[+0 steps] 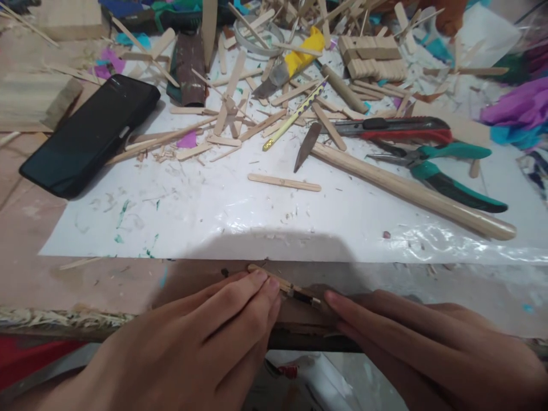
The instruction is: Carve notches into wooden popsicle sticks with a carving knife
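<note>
Finding: the work sits at the near edge of the table (51,285), about midway along it. The wooden stick (268,276) lies slanted there, its left end farther from you, with a dark stretch toward the right end; whether that is a blade or a mark cannot be told. Your left hand (205,342) is closed down on the stick's left end with two fingertips, the thumb hidden. Your right hand (428,348) lies stretched flat with a fingertip at the dark end; whether it pinches cannot be told. Recommendation: keep the stick pressed flat on the board, hold close to the dark part, and keep fingertips out of line with it in case it cuts. Edge risk: the stick lies just beside the drop at the near edge, so a slip toward you would send it off; the frayed strip (55,317) along that edge to the left could snag. Open room: the bare near band of the white sheet (257,222) just beyond the stick is free, as is the bare board at near left. Farther off, the phone (89,134), loose flat stick (285,182), long wooden handle (411,191), pliers (454,171) and red knife (398,128) crowd the far half.
</note>
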{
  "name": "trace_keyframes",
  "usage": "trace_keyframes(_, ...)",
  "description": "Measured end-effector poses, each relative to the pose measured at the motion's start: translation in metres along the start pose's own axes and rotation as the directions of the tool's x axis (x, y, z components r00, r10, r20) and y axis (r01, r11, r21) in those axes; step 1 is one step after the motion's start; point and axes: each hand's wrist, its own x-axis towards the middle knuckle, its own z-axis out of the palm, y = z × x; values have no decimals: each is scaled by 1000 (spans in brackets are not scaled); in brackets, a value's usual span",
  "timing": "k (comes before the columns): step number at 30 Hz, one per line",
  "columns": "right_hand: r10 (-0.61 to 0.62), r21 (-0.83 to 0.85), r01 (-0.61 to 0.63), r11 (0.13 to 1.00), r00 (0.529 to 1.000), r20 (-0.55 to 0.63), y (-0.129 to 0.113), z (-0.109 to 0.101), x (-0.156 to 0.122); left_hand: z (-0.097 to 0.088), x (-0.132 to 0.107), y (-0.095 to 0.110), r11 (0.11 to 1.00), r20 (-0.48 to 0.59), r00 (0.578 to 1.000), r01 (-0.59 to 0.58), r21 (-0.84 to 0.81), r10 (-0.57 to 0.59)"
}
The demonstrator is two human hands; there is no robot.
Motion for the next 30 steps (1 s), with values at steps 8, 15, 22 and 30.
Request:
trace_keyframes(8, 11, -7, -11, 1000, 1000, -14, -1, -1, 0, 0, 2, 0, 1000, -34, 999, 13, -19, -14)
trace_keyframes(15, 11, 11, -11, 1000, 1000, 5, -2, -2, 4, 2, 1, -1, 999, -79, 997, -3, -34, 0)
trace_keyframes(22, 10, -6, -10, 1000, 1000, -26, 1, 0, 2, 4, -2, 0, 999, -70, 998, -6, -33, 3)
trace_keyframes(30, -37, -18, 37, 999, 999, -7, 3, 1, 4, 5, -2, 0, 999, -72, 997, -19, -34, 17)
